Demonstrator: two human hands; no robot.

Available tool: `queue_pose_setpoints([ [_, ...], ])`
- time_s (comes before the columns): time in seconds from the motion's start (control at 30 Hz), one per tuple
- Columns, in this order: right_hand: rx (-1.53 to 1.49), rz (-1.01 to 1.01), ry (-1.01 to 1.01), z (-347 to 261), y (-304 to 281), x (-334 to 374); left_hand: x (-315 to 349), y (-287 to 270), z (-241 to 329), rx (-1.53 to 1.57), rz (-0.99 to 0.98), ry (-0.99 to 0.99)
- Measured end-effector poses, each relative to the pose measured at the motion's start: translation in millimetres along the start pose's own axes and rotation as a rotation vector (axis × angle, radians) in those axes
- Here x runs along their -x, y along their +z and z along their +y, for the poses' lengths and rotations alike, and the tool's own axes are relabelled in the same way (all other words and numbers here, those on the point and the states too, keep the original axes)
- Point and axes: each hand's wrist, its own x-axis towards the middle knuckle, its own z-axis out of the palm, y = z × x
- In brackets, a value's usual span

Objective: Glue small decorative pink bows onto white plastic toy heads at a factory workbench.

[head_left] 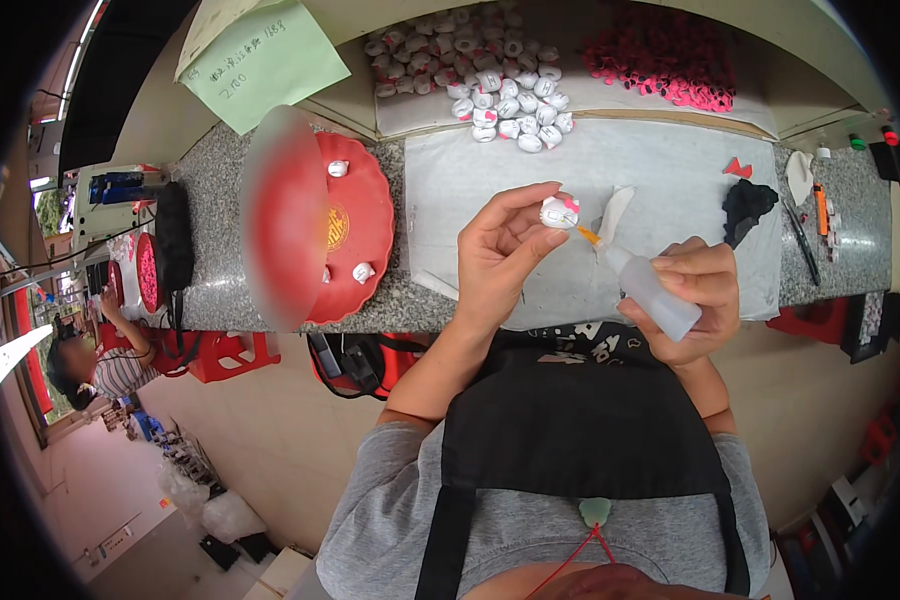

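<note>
Pinching a tiny white toy head with a pink bow (pixel 559 211) in the left hand (pixel 503 255), up over the white sheet (pixel 660 180) on the grey speckled table (pixel 210 200). Squeezing a small white glue bottle (pixel 648 290) in the right hand (pixel 698 300), tilting its orange tip (pixel 589 236) right beside the toy. Sitting close to a red plate (pixel 360 215) holding two small white pieces (pixel 363 271), a big pile of white toy heads (pixel 490 75) and a heap of pink bows (pixel 665 55) farther back.
</note>
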Motion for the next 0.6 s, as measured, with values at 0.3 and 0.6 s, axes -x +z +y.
queue_pose_setpoints([
  [0.3, 0.021, -0.01, 0.002, 0.4, 1.4, 0.0, -1.7, -2.2, -3.9, -0.27, -0.074, 0.17],
  [0.6, 0.039, -0.061, 0.093, -1.9, -2.0, 0.7, -3.0, -3.9, -3.8, -0.339, -0.03, 0.198],
])
